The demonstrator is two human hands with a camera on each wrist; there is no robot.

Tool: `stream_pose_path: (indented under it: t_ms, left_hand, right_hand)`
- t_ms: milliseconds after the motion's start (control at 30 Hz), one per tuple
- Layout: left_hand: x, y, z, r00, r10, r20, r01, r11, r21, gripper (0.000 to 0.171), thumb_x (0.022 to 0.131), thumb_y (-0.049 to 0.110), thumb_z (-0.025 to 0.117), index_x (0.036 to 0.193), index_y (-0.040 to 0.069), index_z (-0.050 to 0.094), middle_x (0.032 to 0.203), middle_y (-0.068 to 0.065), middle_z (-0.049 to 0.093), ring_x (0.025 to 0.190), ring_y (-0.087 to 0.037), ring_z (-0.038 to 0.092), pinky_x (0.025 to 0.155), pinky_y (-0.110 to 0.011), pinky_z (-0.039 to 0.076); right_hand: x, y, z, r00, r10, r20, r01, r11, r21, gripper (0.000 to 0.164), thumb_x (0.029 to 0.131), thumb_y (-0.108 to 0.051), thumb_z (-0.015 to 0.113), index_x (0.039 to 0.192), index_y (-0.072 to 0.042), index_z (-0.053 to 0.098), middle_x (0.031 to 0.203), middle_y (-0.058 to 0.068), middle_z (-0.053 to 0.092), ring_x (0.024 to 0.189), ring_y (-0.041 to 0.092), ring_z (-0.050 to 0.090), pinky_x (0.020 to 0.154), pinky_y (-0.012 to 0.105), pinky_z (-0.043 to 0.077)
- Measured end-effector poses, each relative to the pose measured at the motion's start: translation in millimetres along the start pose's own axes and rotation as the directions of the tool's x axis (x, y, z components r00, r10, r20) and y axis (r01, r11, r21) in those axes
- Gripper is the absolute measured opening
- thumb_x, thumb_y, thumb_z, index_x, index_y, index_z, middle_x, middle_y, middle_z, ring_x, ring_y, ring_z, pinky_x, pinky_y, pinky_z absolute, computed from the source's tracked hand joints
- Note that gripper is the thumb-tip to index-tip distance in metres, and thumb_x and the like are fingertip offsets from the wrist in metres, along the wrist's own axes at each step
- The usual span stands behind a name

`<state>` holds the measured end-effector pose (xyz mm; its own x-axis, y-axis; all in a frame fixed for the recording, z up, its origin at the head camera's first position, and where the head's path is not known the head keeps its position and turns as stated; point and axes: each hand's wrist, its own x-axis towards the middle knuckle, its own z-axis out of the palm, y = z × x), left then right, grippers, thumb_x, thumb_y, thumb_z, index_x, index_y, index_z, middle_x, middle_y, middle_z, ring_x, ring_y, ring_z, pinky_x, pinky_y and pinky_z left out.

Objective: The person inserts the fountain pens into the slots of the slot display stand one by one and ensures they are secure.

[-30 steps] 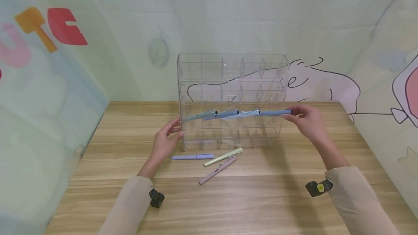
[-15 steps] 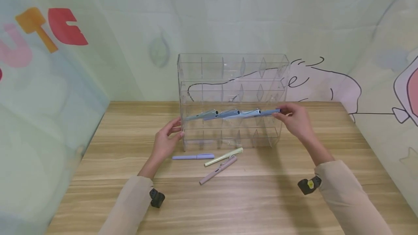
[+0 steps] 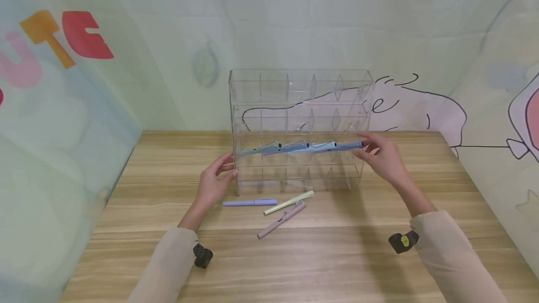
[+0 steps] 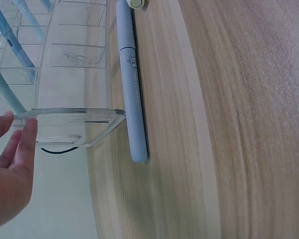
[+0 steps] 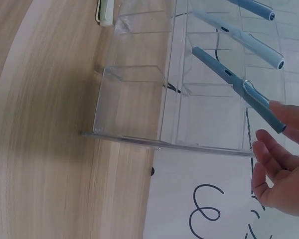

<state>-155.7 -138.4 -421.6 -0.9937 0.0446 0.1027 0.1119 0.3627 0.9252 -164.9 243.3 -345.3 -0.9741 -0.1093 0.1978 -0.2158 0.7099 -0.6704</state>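
Observation:
A clear acrylic pen rack (image 3: 300, 81) with tiers of compartments stands on the table. My left hand (image 3: 212, 181) holds its left side panel, the edge between thumb and fingers in the left wrist view. At the opposite end, my right hand (image 3: 381, 155) has thumb and fingertips spread around the cap end of a dark blue pen (image 5: 239, 87). This pen lies slanted in the rightmost compartment of a middle tier. Left of it, in the same tier, are a light blue pen (image 3: 322, 147), a grey-blue pen (image 3: 294, 147) and a grey-green pen (image 3: 267, 147).
In front of the rack lie a lavender pen (image 3: 249, 202), a pale green pen (image 3: 288, 202) and a mauve pen (image 3: 281, 220) on the wooden table (image 3: 328, 256). A printed cloth backdrop (image 3: 168, 60) rises behind and at both sides.
My right hand has moved left, sliding the dark blue pen into the rack, and its fingers have since spread away from the pen's end. The left hand stays in place.

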Motion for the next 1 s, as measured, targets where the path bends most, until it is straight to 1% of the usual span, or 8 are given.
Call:
stream_pose_path:
  t_ms: [67, 200, 300, 433, 533, 667, 800, 1000]
  left_hand:
    - [-0.2, 0.4, -0.1, 1.000, -0.001, -0.001, 0.001, 1.000, 0.001, 0.051, 0.084, -0.003, 0.061, 0.132, 0.003, 0.045, 0.122, -0.018, 0.053, 0.107, -0.030, 0.056, 0.087, -0.035, 0.051]
    - [-0.4, 1.2, -0.2, 1.000, -0.003, -0.001, 0.003, 1.000, -0.003, 0.051, 0.084, -0.004, 0.061, 0.132, 0.003, 0.045, 0.122, -0.018, 0.053, 0.107, -0.030, 0.056, 0.087, -0.035, 0.051]
    - [-0.5, 1.7, -0.1, 1.000, -0.010, 0.001, 0.010, 1.000, -0.004, 0.050, 0.084, -0.003, 0.061, 0.132, 0.003, 0.045, 0.123, -0.018, 0.053, 0.107, -0.030, 0.055, 0.087, -0.034, 0.051]
    - [-0.7, 2.1, 0.0, 1.000, -0.013, 0.004, 0.013, 1.000, -0.002, 0.050, 0.085, -0.003, 0.060, 0.132, 0.003, 0.045, 0.123, -0.018, 0.052, 0.107, -0.030, 0.055, 0.086, -0.033, 0.051]
    - [-0.8, 2.2, 0.0, 1.000, -0.008, 0.002, 0.008, 1.000, -0.007, 0.051, 0.084, -0.004, 0.061, 0.132, 0.003, 0.045, 0.123, -0.019, 0.053, 0.107, -0.030, 0.055, 0.085, -0.033, 0.052]
    - [-0.8, 1.9, 0.0, 1.000, -0.004, 0.000, 0.004, 1.000, -0.014, 0.051, 0.084, -0.004, 0.061, 0.132, 0.002, 0.045, 0.122, -0.019, 0.053, 0.107, -0.030, 0.056, 0.084, -0.031, 0.052]
    - [-0.9, 1.4, 0.2, 1.000, -0.001, 0.000, 0.001, 1.000, -0.013, 0.051, 0.084, -0.005, 0.061, 0.132, 0.002, 0.045, 0.122, -0.019, 0.053, 0.107, -0.030, 0.056, 0.083, -0.031, 0.053]
    - [-0.8, 0.9, 0.2, 1.000, 0.006, -0.002, -0.006, 1.000, -0.015, 0.051, 0.083, -0.006, 0.061, 0.131, 0.002, 0.045, 0.122, -0.019, 0.053, 0.106, -0.031, 0.056, 0.083, -0.031, 0.053]
  right_hand:
    - [-1.2, 0.2, -2.2, 1.000, -0.026, -0.010, 0.025, 1.000, -0.015, 0.038, 0.083, -0.002, 0.064, 0.120, 0.000, 0.055, 0.093, 0.019, 0.062, 0.079, 0.025, 0.054, 0.060, 0.027, 0.046]
    - [-2.3, 1.6, -4.2, 0.998, -0.059, -0.029, 0.059, 0.998, -0.029, 0.027, 0.084, 0.000, 0.062, 0.111, 0.000, 0.060, 0.090, 0.016, 0.060, 0.079, 0.025, 0.053, 0.062, 0.030, 0.046]
    - [-2.0, 3.5, -4.1, 0.997, -0.071, -0.027, 0.070, 0.997, -0.029, 0.021, 0.085, 0.000, 0.062, 0.106, 0.000, 0.062, 0.089, 0.014, 0.061, 0.079, 0.023, 0.053, 0.061, 0.029, 0.045]
    - [-1.6, 4.4, -3.9, 0.997, -0.071, -0.030, 0.071, 0.997, -0.019, 0.018, 0.088, -0.004, 0.060, 0.104, 0.002, 0.062, 0.089, 0.015, 0.061, 0.078, 0.023, 0.053, 0.064, 0.029, 0.045]
    - [-1.0, 4.4, -3.6, 0.998, -0.058, -0.027, 0.057, 0.998, -0.018, 0.018, 0.090, -0.009, 0.057, 0.102, 0.003, 0.062, 0.089, 0.015, 0.062, 0.078, 0.023, 0.053, 0.065, 0.030, 0.045]
    - [-0.1, 5.0, -2.8, 0.999, -0.030, -0.027, 0.029, 0.999, -0.026, 0.019, 0.092, -0.014, 0.056, 0.099, 0.002, 0.062, 0.089, 0.015, 0.062, 0.076, 0.022, 0.053, 0.060, 0.027, 0.045]
    - [0.2, 5.8, -2.4, 1.000, -0.018, -0.025, 0.018, 1.000, -0.020, 0.020, 0.092, -0.016, 0.055, 0.098, 0.002, 0.062, 0.088, 0.014, 0.062, 0.075, 0.022, 0.053, 0.054, 0.024, 0.043]
    - [-0.8, 6.8, -2.9, 1.000, -0.019, -0.013, 0.019, 1.000, -0.001, 0.021, 0.092, -0.017, 0.056, 0.100, 0.002, 0.062, 0.088, 0.014, 0.062, 0.075, 0.021, 0.053, 0.054, 0.023, 0.044]
